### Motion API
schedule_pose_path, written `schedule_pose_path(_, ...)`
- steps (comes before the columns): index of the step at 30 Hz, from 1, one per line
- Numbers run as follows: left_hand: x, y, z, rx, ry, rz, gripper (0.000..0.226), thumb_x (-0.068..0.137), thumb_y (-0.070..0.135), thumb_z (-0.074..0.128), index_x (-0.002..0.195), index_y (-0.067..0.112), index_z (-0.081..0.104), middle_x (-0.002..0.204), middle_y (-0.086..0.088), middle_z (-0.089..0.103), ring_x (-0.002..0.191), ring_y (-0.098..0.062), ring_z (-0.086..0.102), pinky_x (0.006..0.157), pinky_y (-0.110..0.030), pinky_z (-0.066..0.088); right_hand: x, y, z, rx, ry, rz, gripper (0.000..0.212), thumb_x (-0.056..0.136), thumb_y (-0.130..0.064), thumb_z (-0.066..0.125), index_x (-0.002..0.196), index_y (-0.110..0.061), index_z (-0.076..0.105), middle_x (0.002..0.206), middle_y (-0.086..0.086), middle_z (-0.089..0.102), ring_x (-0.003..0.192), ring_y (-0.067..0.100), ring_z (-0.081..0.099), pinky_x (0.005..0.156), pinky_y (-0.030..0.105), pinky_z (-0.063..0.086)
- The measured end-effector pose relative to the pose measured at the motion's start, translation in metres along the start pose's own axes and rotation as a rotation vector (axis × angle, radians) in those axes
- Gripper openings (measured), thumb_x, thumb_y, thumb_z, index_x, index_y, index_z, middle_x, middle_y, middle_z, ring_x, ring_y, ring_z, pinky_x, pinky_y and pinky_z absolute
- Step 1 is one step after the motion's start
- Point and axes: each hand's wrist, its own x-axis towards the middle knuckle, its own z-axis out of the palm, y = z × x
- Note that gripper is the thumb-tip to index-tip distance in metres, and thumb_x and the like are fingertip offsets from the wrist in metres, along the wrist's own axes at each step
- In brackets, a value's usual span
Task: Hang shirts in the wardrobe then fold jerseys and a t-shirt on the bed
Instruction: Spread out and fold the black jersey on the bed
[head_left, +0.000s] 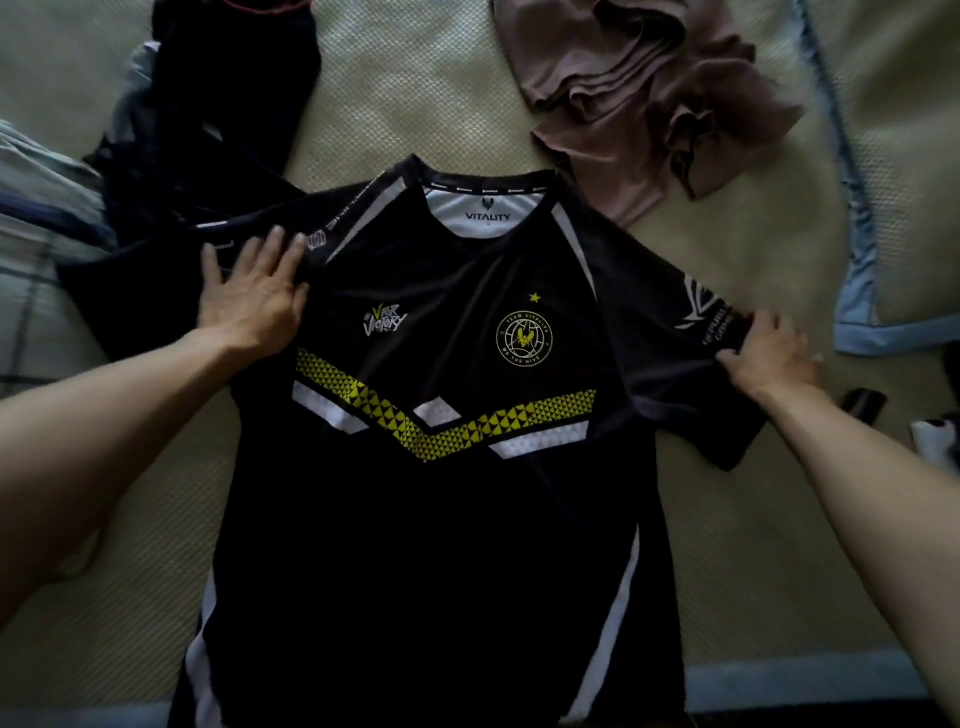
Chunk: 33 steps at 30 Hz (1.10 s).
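Note:
A black jersey (447, 519) with a yellow and white chevron band lies face up on the bed (753, 545), collar away from me. My left hand (257, 293) presses flat with spread fingers on its left shoulder and sleeve. My right hand (769, 348) pinches the hem of the right sleeve, which is stretched out to the side. A crumpled brown t-shirt (644, 98) lies beyond the collar on the right. Another dark garment (208, 119) is heaped at the upper left, partly under the jersey's left sleeve.
A blue-edged pillow (883, 156) lies at the right side of the bed. Striped grey-blue bedding (36, 208) is bunched at the left edge. A small black and white item (935, 441) sits at the right edge, cut off by the frame.

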Motion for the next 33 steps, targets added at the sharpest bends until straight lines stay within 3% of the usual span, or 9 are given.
schedule_pose_path(4,-0.006,-0.02,-0.012,-0.052,0.105,-0.232,0.083,0.095,0.036,0.057,0.159,0.01,0.011,0.167,-0.016,0.008,0.153,-0.032,0.014,0.12,-0.063,0.001,-0.018,-0.007,0.002,-0.016,0.102,0.082,0.07,0.087,-0.04,0.065,0.141,-0.006,0.035,0.145,0.025,0.04,0.132,0.044,0.041,0.107,0.06,0.031)
schedule_pose_path(7,-0.004,-0.052,-0.022,0.039,0.162,-0.317,0.1,0.075,0.031,0.083,0.149,0.001,0.022,0.151,-0.033,0.03,0.137,-0.048,0.032,0.115,-0.066,0.018,-0.039,-0.015,0.005,-0.192,0.256,-0.229,0.07,0.075,-0.043,0.069,0.129,-0.005,0.045,0.128,0.023,0.05,0.114,0.042,0.052,0.097,0.054,0.038)
schedule_pose_path(10,0.023,-0.106,-0.008,-0.075,0.065,-0.411,0.074,0.072,0.021,0.087,0.123,-0.001,0.039,0.107,-0.042,0.055,0.097,-0.055,0.058,0.092,-0.064,0.047,-0.062,-0.032,0.023,-0.209,0.235,-0.553,0.058,0.074,-0.03,0.069,0.125,-0.009,0.052,0.117,0.017,0.055,0.102,0.037,0.057,0.084,0.047,0.048)
schedule_pose_path(13,0.048,-0.15,-0.005,-0.229,0.007,-0.407,0.041,0.07,0.028,0.089,0.091,0.011,0.057,0.082,-0.031,0.064,0.076,-0.044,0.067,0.073,-0.059,0.058,-0.078,-0.036,0.036,-0.23,0.18,-0.493,0.045,0.085,-0.02,0.063,0.127,-0.014,0.049,0.121,0.014,0.052,0.107,0.034,0.057,0.085,0.047,0.048)
schedule_pose_path(18,-0.014,-0.011,-0.136,-0.551,-0.163,-0.146,0.024,0.079,0.017,0.084,0.093,0.005,0.069,0.083,-0.019,0.067,0.07,-0.024,0.061,0.063,-0.029,0.048,-0.087,-0.053,0.015,-0.055,0.203,-0.337,0.036,0.089,-0.011,0.053,0.125,-0.011,0.05,0.124,0.015,0.055,0.109,0.036,0.06,0.09,0.048,0.049)
schedule_pose_path(21,-0.035,0.083,-0.184,-0.857,-0.387,-0.021,0.014,0.085,0.015,0.077,0.084,0.007,0.066,0.067,-0.008,0.066,0.049,-0.012,0.06,0.044,-0.019,0.051,-0.126,-0.105,-0.018,0.558,0.06,-0.495,0.043,0.078,-0.019,0.063,0.121,-0.017,0.054,0.118,0.008,0.062,0.104,0.028,0.063,0.09,0.044,0.052)
schedule_pose_path(26,-0.05,0.219,-0.203,-1.235,-0.67,0.194,0.02,0.095,0.002,0.062,0.084,0.016,0.054,0.072,-0.005,0.062,0.054,-0.009,0.065,0.047,-0.022,0.054,-0.19,-0.14,-0.072,1.753,-0.766,-0.338,0.039,0.079,-0.021,0.066,0.118,-0.021,0.061,0.107,0.001,0.07,0.101,0.019,0.066,0.09,0.044,0.052)
schedule_pose_path(30,-0.044,0.276,-0.184,-1.18,-0.68,0.262,0.031,0.094,-0.001,0.056,0.118,0.017,0.049,0.102,-0.014,0.073,0.077,-0.023,0.074,0.065,-0.034,0.061,-0.175,-0.105,-0.046,1.64,-0.24,-0.069,0.024,0.083,0.002,0.068,0.095,-0.018,0.069,0.088,0.003,0.072,0.081,0.017,0.066,0.071,0.033,0.055)
schedule_pose_path(33,-0.021,0.277,-0.153,-0.76,-0.351,0.374,0.027,0.091,0.007,0.055,0.115,0.018,0.057,0.11,-0.016,0.072,0.088,-0.031,0.074,0.072,-0.036,0.06,-0.147,-0.055,-0.022,1.63,-0.299,0.425,0.017,0.078,-0.002,0.056,0.075,-0.018,0.059,0.071,0.002,0.058,0.07,0.02,0.057,0.063,0.033,0.049)
